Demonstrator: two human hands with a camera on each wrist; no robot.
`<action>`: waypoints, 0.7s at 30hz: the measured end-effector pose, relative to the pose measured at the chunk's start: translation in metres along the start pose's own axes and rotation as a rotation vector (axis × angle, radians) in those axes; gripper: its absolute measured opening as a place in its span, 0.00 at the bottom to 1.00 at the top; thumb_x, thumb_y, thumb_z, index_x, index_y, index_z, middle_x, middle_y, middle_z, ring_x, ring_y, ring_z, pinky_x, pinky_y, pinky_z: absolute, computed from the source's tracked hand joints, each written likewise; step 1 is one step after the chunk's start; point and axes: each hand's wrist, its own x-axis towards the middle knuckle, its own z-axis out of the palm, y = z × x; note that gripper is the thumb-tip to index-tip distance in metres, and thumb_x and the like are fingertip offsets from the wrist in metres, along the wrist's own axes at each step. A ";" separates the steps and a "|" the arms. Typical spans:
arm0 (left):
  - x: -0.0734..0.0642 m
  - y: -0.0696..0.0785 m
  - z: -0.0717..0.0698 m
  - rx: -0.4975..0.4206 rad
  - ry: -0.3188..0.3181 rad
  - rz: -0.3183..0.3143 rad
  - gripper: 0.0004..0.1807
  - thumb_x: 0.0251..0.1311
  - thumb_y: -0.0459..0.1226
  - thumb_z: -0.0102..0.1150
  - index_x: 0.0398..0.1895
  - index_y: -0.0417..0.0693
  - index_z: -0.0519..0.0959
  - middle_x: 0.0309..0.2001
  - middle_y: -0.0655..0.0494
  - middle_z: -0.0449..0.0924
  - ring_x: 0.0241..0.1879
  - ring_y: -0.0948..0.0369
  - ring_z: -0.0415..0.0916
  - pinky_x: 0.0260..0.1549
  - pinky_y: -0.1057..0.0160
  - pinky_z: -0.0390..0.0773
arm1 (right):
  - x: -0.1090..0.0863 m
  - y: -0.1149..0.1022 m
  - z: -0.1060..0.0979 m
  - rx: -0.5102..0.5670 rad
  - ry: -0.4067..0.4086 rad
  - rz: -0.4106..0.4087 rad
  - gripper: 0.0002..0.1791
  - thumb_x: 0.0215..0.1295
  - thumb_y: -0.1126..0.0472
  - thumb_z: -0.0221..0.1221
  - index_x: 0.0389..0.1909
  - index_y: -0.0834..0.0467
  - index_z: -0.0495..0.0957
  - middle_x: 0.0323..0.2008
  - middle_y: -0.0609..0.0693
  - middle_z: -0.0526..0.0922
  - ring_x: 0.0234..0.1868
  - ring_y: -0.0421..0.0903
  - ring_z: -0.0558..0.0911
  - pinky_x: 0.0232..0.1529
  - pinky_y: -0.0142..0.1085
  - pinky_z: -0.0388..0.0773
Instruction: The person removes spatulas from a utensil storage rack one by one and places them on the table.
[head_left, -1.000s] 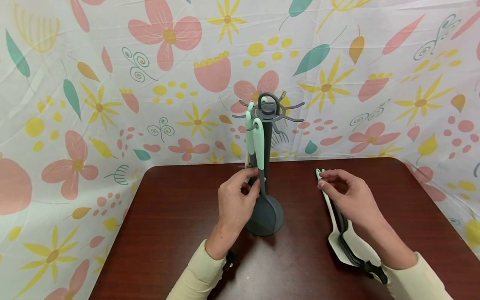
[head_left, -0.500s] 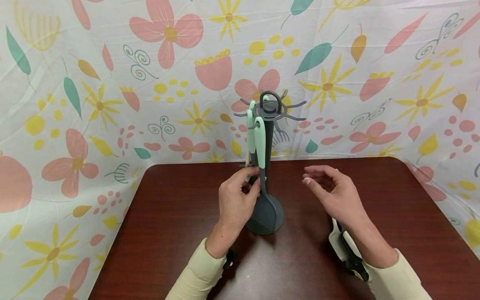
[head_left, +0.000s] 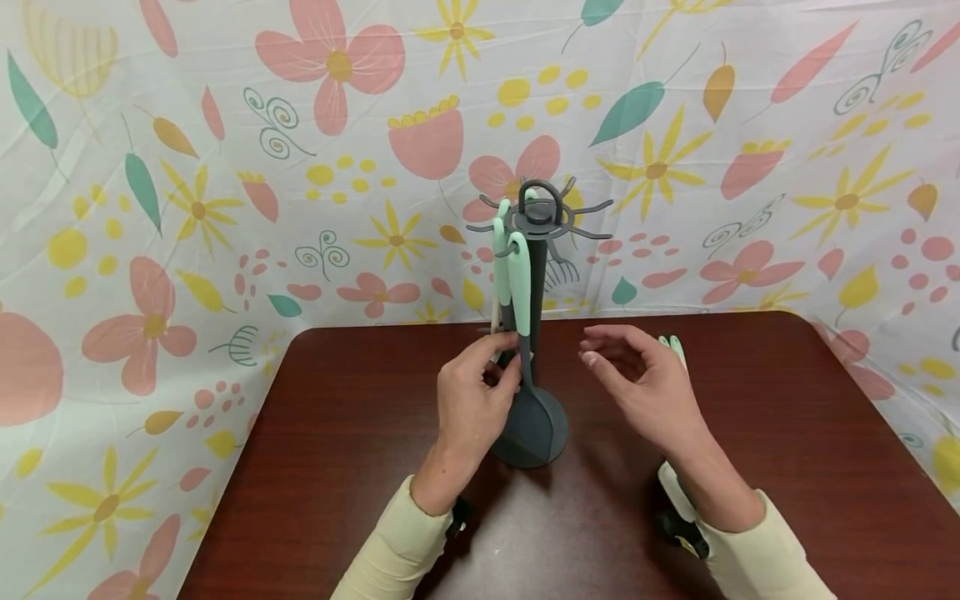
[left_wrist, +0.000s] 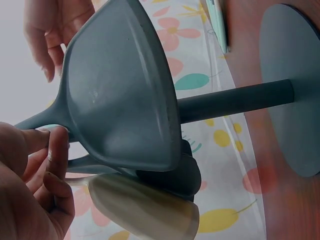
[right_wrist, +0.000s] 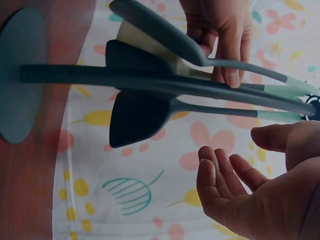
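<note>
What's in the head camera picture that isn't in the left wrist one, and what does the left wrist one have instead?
Only the head view shows the hooked top of the stand and the person's cream sleeves.

Only the left wrist view shows the wide end of a cream utensil, hanging upside down.

Both show the dark turner, the left grip pinching its neck, the right grip holding nothing, the table and the flowery cloth.

The handles (head_left: 519, 287) are mint, the rack (head_left: 538, 271) grey, the backdrop (head_left: 337, 217) floral.
</note>
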 end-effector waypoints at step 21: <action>0.001 -0.001 -0.001 -0.011 -0.015 -0.007 0.11 0.72 0.35 0.68 0.54 0.51 0.87 0.47 0.57 0.89 0.24 0.68 0.81 0.26 0.72 0.81 | 0.011 -0.011 0.034 0.167 0.025 -0.038 0.18 0.74 0.67 0.65 0.62 0.61 0.81 0.55 0.57 0.87 0.55 0.48 0.88 0.54 0.31 0.84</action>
